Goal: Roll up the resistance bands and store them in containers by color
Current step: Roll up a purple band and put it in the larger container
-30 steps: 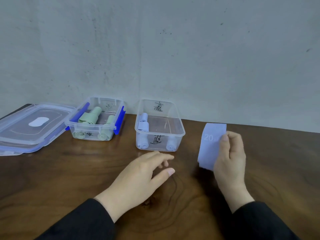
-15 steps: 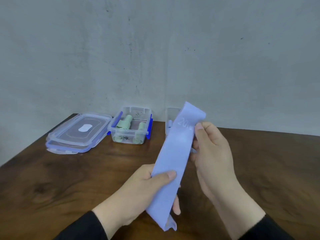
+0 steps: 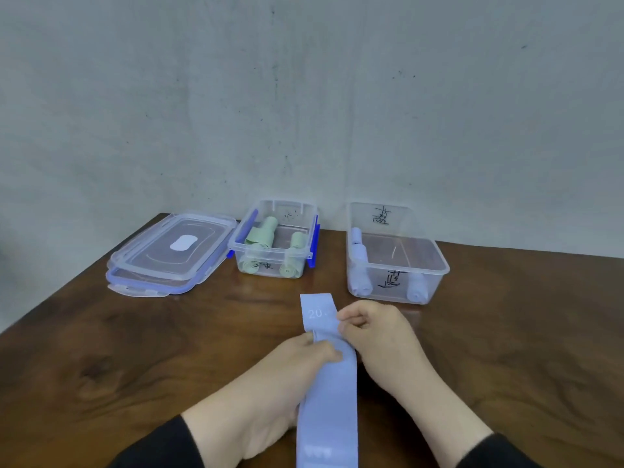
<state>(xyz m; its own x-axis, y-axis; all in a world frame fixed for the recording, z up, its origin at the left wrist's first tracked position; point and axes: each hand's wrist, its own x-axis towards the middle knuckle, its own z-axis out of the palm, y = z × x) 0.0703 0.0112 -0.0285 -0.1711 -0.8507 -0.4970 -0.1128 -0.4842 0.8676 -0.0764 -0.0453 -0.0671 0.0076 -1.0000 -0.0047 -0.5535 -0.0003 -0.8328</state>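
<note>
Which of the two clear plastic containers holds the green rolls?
The smaller clear plastic container with blue side clips, beside the stacked lids; the other holds blue rolls.

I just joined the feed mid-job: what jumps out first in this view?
Front and centre, a long blue band lies stretched across the wooden table, with the left hand and right hand pinching it near its far end. Behind stand two open tubs: the left tub holds green rolls, the right tub blue rolls. Stacked lids lie far left.

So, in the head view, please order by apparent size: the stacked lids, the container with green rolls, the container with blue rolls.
1. stacked lids
2. container with blue rolls, though almost like the lids
3. container with green rolls, clearly smallest
</note>
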